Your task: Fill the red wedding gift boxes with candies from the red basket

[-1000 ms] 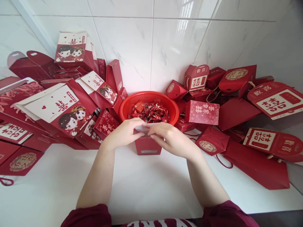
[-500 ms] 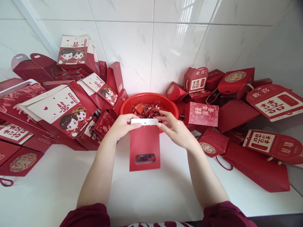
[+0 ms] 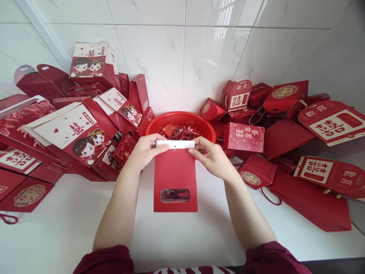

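A red paper gift bag with a small clear window near its bottom stands in front of me on the white counter. Wrapped red sweets show through the window. My left hand pinches the left end of the bag's folded white top strip. My right hand pinches the right end of the same strip. Just behind the bag sits a round red plastic basket holding several red-wrapped sweets.
Piles of red wedding gift boxes and bags lie on both sides: cartoon-couple boxes at left, boxes with gold and white emblems at right. A white tiled wall rises behind. The white counter stretches toward me.
The bag's top flap has been folded flat and the bag has tipped toward me, so its front face and window now show fully. Both hands moved apart to the strip's ends.
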